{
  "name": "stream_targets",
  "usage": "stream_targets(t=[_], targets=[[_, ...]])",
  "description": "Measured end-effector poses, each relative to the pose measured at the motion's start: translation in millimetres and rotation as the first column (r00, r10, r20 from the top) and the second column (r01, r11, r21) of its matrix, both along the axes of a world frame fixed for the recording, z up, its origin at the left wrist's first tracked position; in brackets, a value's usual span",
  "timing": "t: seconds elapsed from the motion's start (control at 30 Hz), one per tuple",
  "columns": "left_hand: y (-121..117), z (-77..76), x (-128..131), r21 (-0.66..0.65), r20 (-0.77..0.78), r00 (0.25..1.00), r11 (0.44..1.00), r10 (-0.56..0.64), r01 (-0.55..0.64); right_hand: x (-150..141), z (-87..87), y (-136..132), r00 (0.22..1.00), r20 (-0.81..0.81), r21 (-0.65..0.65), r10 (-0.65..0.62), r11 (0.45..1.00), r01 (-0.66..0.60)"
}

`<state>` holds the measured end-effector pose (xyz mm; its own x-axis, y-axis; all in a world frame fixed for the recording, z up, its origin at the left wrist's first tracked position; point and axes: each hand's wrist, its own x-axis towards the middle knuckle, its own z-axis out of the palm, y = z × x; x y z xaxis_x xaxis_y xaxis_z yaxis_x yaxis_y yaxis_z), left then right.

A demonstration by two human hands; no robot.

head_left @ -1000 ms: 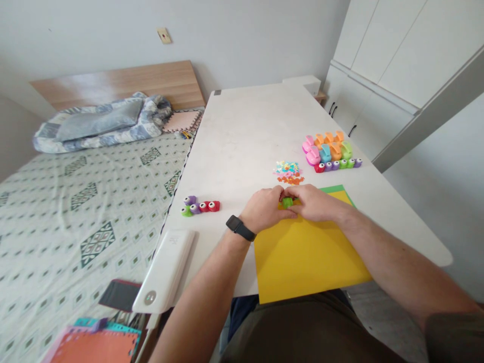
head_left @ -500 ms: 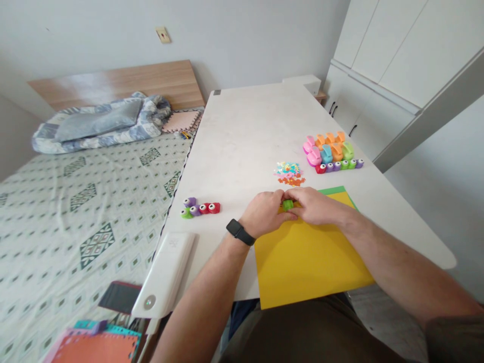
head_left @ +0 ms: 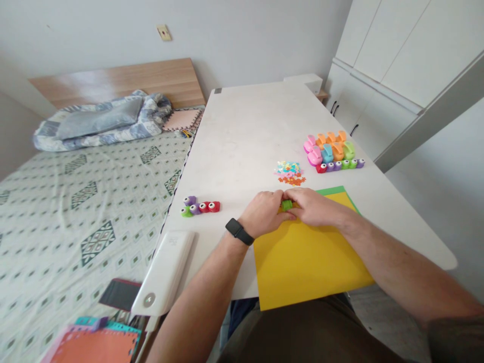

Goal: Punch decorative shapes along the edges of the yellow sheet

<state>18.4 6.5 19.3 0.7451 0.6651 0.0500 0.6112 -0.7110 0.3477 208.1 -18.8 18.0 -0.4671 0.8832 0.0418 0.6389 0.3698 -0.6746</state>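
In the head view, the left hand [head_left: 264, 214] and right hand [head_left: 317, 207] are curling nearly closed, holding a small green plastic piece [head_left: 287, 205] between them over the far part of the yellow paper sheet [head_left: 310, 262]. Beyond that sheet, small multicoloured cut-outs [head_left: 290, 180] are already lying heaped, while its near part is showing no visible holes, apparently unworked. Red, purple and green eyed plastic pieces [head_left: 216, 207] are resting to its left, and colourful plastic punches [head_left: 338, 152] beyond its right side.

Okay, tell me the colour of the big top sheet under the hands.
Yellow sheet, clearest in the head view.
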Motion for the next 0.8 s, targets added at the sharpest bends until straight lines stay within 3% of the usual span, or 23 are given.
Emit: stream_targets(t=[0.3, 0.6, 0.8], targets=[[2, -2.0, -2, -0.009, 0.028, 1.000, 1.000, -0.004, 0.005, -2, -0.9, 0, 1.000, 0.009, -0.013, -0.014, 1.000, 0.014], [1, -2.5, -3, -0.068, 0.137, 0.988, 0.996, 0.069, -0.060, 4, -1.2, 0, 0.999, 0.008, -0.026, -0.045, 0.999, 0.045], [0, -6.7, -11, -0.188, 0.222, 0.971, 0.981, 0.084, -0.042, 4, -2.1, -1, 0.998, 0.015, -0.024, -0.061, 0.998, 0.061]])
